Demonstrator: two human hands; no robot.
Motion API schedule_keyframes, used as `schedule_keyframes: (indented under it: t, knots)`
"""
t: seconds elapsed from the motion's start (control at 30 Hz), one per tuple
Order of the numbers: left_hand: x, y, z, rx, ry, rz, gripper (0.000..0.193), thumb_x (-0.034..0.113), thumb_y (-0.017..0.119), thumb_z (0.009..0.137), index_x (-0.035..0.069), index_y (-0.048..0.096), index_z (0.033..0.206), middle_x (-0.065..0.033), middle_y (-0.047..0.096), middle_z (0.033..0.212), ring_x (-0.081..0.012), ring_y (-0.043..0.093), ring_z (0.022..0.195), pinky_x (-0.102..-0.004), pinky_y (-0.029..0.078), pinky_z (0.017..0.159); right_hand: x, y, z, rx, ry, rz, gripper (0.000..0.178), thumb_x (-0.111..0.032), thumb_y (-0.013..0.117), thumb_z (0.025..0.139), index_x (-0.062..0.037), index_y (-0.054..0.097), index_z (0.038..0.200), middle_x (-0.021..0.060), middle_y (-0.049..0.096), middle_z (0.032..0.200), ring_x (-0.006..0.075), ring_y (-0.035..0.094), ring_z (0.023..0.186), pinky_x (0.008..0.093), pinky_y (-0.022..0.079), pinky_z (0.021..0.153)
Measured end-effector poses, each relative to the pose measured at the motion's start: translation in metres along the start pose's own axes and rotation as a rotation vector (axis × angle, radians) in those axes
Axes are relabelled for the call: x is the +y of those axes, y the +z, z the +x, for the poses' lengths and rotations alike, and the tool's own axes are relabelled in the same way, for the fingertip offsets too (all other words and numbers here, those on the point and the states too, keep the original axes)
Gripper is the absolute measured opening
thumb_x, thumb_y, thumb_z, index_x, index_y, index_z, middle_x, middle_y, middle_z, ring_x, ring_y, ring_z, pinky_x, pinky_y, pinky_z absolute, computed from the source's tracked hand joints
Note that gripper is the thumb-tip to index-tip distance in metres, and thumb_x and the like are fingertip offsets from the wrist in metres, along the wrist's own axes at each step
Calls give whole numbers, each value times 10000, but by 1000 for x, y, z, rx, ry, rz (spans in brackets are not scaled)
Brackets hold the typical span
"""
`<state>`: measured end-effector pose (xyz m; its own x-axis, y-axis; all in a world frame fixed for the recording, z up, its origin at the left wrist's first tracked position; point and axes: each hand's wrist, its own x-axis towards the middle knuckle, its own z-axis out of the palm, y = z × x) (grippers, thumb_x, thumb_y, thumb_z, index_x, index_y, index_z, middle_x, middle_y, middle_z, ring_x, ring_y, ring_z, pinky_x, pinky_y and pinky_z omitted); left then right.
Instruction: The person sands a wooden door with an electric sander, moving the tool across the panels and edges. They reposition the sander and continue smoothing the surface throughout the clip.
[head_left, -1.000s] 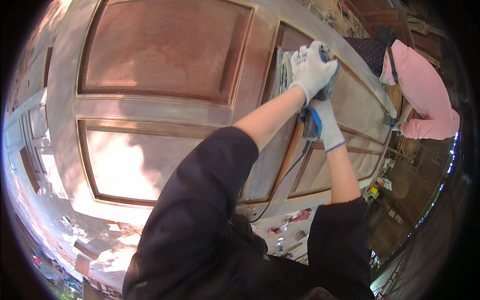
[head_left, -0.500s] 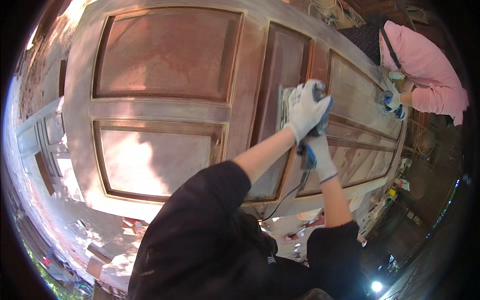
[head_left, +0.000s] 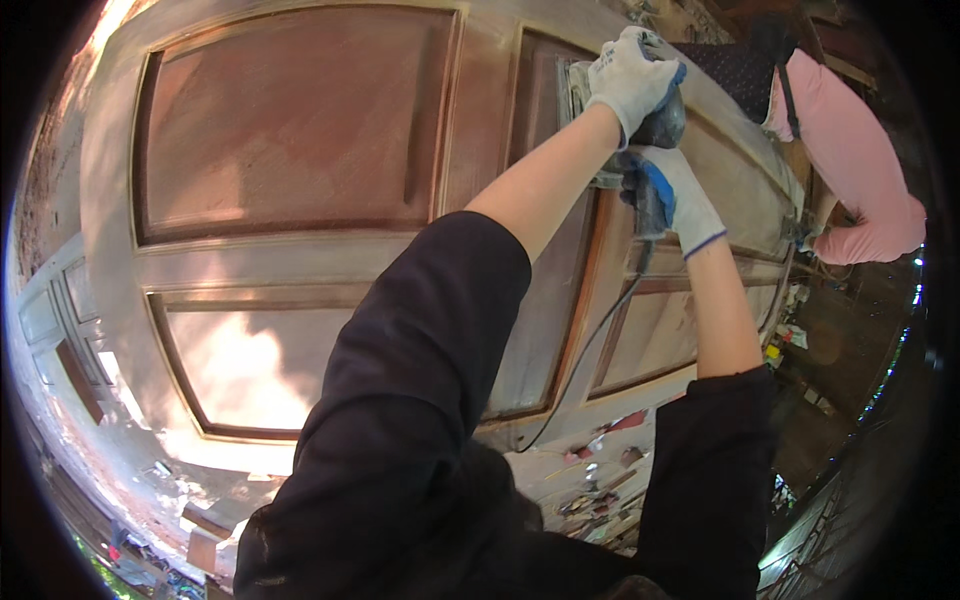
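Note:
A large panelled wooden door [head_left: 300,262] lies flat in front of me, its brown finish partly dulled by pale dust. On its narrow middle panel rests a corded power sander [head_left: 660,128], with its flat pad against the wood. My left hand [head_left: 632,80], in a white glove with blue palm coating, is closed over the sander's top. Lower down, my right hand [head_left: 672,190], gloved alike, wraps round the rear handle, where the black cord [head_left: 612,315] leaves the tool. Both arms reach forward in black sleeves.
At the far right a co-worker in pink [head_left: 850,150] bends over the door's other end. Another panelled door [head_left: 62,310] is at the left. Scraps and debris [head_left: 590,490] lie on the ground below the near edge.
Both my hands have moved the sander farther away along the narrow panel. The view has shifted too. The co-worker's arm has moved nearer the door's far right edge.

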<state>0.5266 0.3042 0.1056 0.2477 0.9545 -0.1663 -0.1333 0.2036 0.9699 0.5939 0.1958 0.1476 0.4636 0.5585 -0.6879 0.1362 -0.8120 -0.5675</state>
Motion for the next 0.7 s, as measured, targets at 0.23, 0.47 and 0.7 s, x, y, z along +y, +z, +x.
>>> schedule_keyframes:
  t: [0.23, 0.47, 0.7]
  knots:
    - [-10, 9, -38, -31, -53, 81, 732, 439, 736, 786, 124, 483, 1396, -255, 592, 1286, -407, 557, 1221, -452, 431, 1044, 38, -13, -9, 33, 123, -9, 189, -169, 708, 866, -47, 626, 984, 66, 617, 715, 213, 604, 558, 364, 533, 512]
    - [-4, -21, -46, -80, -26, 31, 874, 441, 743, 769, 121, 356, 1485, -271, 501, 1377, -424, 508, 1268, -464, 403, 1073, 28, 20, -31, 87, 49, 3, 227, -171, 707, 857, -46, 616, 1023, 74, 608, 749, 212, 605, 559, 373, 540, 497]
    - [4, -30, 15, -38, 98, -95, 358, 341, 711, 843, 54, 672, 1053, -178, 731, 985, -292, 702, 987, -421, 529, 859, -6, 33, 19, 55, -34, -7, 205, -186, 624, 937, -13, 663, 1039, 71, 665, 815, 200, 617, 588, 341, 525, 526]
